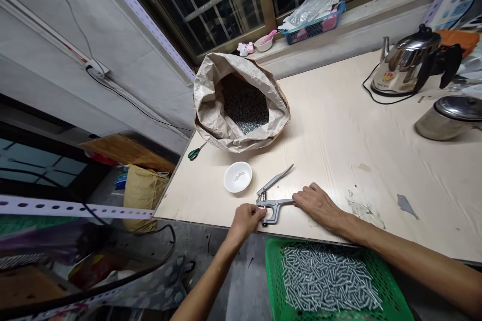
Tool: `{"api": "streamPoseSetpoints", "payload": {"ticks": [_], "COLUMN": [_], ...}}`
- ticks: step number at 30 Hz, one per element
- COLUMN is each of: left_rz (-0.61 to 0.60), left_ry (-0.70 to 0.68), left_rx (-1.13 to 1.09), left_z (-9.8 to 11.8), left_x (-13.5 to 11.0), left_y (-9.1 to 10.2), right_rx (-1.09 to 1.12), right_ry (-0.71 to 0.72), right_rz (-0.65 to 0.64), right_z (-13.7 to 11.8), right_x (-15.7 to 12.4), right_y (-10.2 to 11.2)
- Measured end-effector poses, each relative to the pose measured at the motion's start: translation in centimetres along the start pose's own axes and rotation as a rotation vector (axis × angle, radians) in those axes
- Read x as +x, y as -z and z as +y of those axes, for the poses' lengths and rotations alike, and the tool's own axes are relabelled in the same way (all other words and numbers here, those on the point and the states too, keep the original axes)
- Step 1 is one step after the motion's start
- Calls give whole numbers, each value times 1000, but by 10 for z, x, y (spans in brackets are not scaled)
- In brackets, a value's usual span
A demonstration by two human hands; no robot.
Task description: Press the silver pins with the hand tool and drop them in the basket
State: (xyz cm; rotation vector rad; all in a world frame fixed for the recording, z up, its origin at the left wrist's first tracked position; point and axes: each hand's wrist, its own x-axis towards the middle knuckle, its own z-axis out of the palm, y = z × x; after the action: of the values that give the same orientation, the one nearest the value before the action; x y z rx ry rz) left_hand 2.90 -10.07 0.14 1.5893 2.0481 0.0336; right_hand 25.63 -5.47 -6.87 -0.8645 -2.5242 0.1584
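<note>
Grey metal snap-fastener pliers (276, 208) lie near the table's front edge, their upper handle raised and a spring showing by the jaw. My right hand (315, 205) is closed round the end of the lower handle. At the jaw, the fingers of my left hand (248, 218) are pinched together beside a small red part; whatever sits between the fingertips is too small to make out. Just beyond the pliers stands a white bowl (238, 177) with a few small clear or whitish pieces inside. Below the table edge, a green basket (274, 266) holds many short silvery metal pins (327, 278).
An open paper sack (211, 95) of small dark metal pieces stands at the back left. Green-handled scissors (194, 153) lie near the left table edge. A steel kettle (408, 62) and a lidded metal pot (448, 120) are at the right. On the windowsill is a blue basket (312, 29).
</note>
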Motion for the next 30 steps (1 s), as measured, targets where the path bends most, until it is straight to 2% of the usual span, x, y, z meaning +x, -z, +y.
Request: {"api": "streamPoseSetpoints", "payload": {"ticks": [2, 3, 4, 7, 9, 11, 13, 15, 18, 23, 27, 30], "left_rz": [24, 60, 87, 1, 74, 288, 421, 440, 357, 241, 235, 243], "left_ry": [16, -20, -87, -329, -393, -346, -258, -200, -152, -173, -256, -257], "left_rx": [-127, -160, -175, -151, -58, 67, 205, 295, 429, 508, 696, 685], "left_z": [-1, 0, 3, 14, 16, 10, 1, -8, -13, -16, -25, -25], "left_x": [-5, -12, -21, -44, -42, -20, 15, 52, 92, 112, 119, 117], "left_y": [6, 7, 7, 7, 12, 24, 38, 50, 58, 50, 44, 47], "right_rx": [18, 25, 31, 40, 32, 8, -15, -23, -24, -70, -97, -95], "right_ry": [-11, -14, -16, -12, -10, -8, 0, 5, -2, -27, -55, -70], "right_rz": [5, 6, 8, 10, 13, 23, 39, 51, 40, -65, -184, -246], "right_z": [0, 1, 1, 1, 1, 0, 0, 1, 3, 5, 11, 13], "right_x": [0, 0, 0, 1, 1, 1, 1, 2, 2, 3, 5, 7], "right_y": [-1, -2, -2, -4, -4, -5, -7, -9, -10, -4, -2, -1]}}
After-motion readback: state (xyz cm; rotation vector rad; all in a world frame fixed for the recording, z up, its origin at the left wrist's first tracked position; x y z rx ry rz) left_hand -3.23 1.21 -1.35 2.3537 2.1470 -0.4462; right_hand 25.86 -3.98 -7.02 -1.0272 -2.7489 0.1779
